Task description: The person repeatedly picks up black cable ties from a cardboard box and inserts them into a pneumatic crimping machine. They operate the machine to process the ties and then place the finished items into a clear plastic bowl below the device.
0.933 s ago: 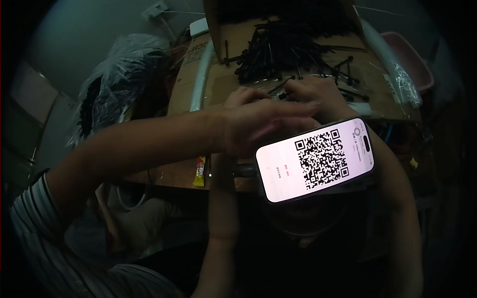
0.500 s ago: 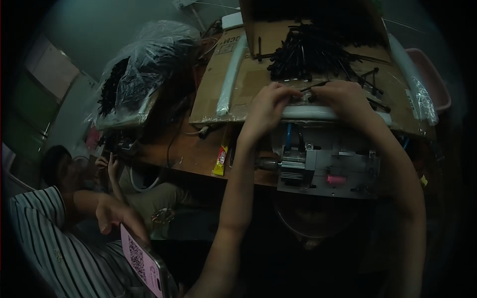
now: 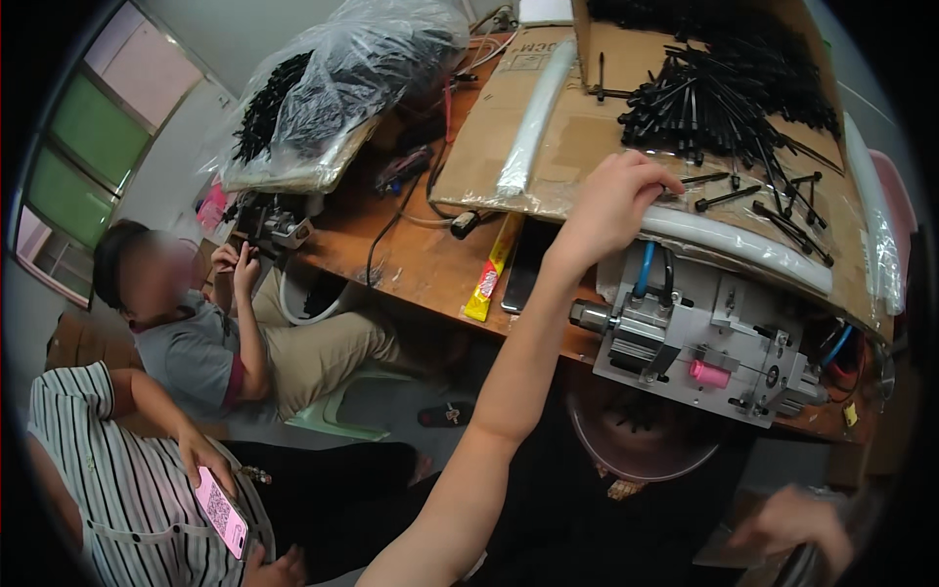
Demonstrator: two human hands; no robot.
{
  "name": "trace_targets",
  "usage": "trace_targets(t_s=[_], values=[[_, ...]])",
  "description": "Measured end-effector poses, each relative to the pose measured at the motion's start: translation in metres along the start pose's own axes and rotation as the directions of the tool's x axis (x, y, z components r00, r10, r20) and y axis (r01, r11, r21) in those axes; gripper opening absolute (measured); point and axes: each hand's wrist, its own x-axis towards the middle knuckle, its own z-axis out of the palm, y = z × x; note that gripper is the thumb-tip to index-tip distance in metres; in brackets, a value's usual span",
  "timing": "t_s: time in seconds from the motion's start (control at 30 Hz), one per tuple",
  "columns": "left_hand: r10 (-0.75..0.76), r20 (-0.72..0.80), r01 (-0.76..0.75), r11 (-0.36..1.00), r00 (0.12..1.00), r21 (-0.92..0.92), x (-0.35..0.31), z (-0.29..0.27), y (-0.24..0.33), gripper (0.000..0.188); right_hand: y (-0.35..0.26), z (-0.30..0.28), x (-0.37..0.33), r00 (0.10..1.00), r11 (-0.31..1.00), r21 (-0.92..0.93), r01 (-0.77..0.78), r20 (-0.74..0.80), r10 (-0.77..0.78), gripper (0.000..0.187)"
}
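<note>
My left hand (image 3: 618, 203) is at the front of a cardboard sheet (image 3: 468, 168), its thumb and fingers pinched together. Whatever lies between the fingertips is too small to make out. Close beside them lie loose slim black plastic pieces with wider heads (image 3: 729, 199). Behind these spreads a large heap of the same kind of pieces (image 3: 699, 103). My right hand (image 3: 797, 528) hangs low at the right, away from the table and blurred by motion, so its fingers cannot be read. Between the hands sits a metal machine fixture (image 3: 685, 342) with a pink cylinder (image 3: 709, 373).
White foam tubes (image 3: 738, 245) border the cardboard. A clear bag of black pieces (image 3: 342, 88) stands at the left. A yellow packet (image 3: 486, 284) lies on the wooden table (image 3: 421, 269). Below is a round tub (image 3: 646, 460). Two people are at left, one holding a phone (image 3: 221, 514).
My right hand has left the cardboard and dropped to the lower right. My left hand stays pinched near the loose black pieces. The view has shifted, and the person with the phone has lowered it.
</note>
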Motion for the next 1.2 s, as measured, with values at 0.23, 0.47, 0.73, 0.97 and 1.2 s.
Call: trace_targets(t_s=[0.23, 0.47, 0.73, 0.97, 1.2], values=[[-0.021, 0.003, 0.021, 1.0, 1.0, -0.002, -0.004, 0.004, -0.004, 0.019, 0.031, 0.095, 0.081, 0.841, 0.924, 0.383, -0.007, 0.502, -0.201, 0.03], [-0.01, -0.005, 0.01, 1.0, 1.0, 0.007, -0.006, 0.001, -0.008, 0.02, 0.033, 0.093, 0.099, 0.845, 0.888, 0.459, 0.027, 0.464, -0.265, 0.026], [-0.015, -0.014, 0.016, 1.0, 1.0, 0.017, -0.006, 0.003, -0.008, 0.02, 0.037, 0.099, 0.1, 0.845, 0.856, 0.516, 0.028, 0.445, -0.296, 0.023], [0.006, -0.022, -0.006, 0.999, 1.0, 0.032, -0.006, 0.004, -0.01, 0.019, 0.038, 0.105, 0.101, 0.847, 0.824, 0.567, 0.026, 0.426, -0.319, 0.022], [0.014, -0.012, -0.013, 0.999, 1.0, 0.038, -0.004, 0.004, -0.011, 0.02, 0.041, 0.114, 0.099, 0.847, 0.79, 0.612, 0.033, 0.403, -0.347, 0.022]])
